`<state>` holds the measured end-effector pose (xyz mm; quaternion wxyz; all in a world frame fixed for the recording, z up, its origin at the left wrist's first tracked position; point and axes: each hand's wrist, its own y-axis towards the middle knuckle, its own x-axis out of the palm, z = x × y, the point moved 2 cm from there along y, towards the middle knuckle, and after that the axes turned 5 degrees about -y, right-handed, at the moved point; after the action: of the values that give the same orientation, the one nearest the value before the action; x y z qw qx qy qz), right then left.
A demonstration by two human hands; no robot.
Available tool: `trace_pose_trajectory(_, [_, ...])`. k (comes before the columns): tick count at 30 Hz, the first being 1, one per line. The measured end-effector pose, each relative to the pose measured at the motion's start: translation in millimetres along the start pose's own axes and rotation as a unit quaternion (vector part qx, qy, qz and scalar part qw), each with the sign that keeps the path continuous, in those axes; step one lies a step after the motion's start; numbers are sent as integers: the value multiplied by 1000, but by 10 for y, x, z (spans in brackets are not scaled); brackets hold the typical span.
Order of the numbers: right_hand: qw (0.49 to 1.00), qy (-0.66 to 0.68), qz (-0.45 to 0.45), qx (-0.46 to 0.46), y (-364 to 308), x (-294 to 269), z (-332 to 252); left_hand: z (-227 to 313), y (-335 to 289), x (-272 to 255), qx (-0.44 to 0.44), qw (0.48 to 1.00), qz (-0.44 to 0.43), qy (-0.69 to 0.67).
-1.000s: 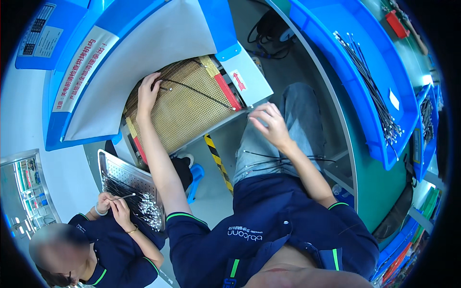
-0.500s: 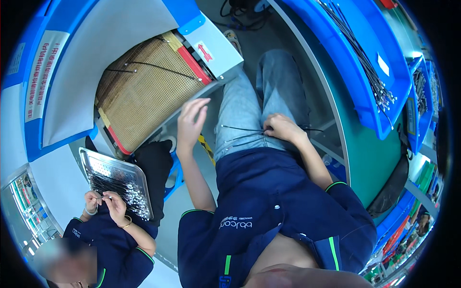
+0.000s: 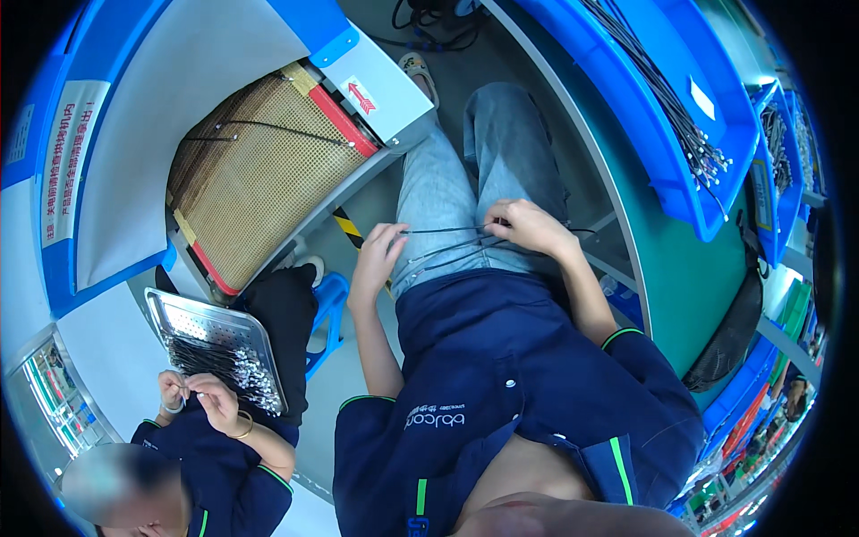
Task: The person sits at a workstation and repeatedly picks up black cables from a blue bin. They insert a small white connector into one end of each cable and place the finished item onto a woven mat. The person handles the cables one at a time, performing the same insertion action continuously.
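Over my thighs, my right hand (image 3: 521, 224) pinches thin black cables near their middle, and a tail of cable pokes out past its far side. At the left ends of these cables is my left hand (image 3: 379, 258), its fingertips closed on the end of the uppermost black cable (image 3: 443, 230). That cable runs nearly straight between the two hands. More black cables (image 3: 447, 261) with small metal tips slant across my jeans just below it. The small fitting under my left fingertips is mostly hidden.
At upper left, a tan mesh conveyor belt (image 3: 268, 179) carries black cables out of a machine. A co-worker at lower left handles a cable over a metal tray (image 3: 161, 309) of cables. Right, a blue bin (image 3: 644, 116) of cables stands on the green bench (image 3: 693, 304).
My left hand has come down from beside the conveyor, where its fingers were apart, and closed on the cable end at my lap. The right hand keeps its pinch. The whole view has shifted slightly.
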<state>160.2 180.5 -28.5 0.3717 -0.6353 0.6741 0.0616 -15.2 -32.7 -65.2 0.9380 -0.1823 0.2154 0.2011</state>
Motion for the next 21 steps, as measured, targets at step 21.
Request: trace_pose_trajectory(21, [955,-58,210,-203,268,-399,-644,790,246,-265,206,963,169,36])
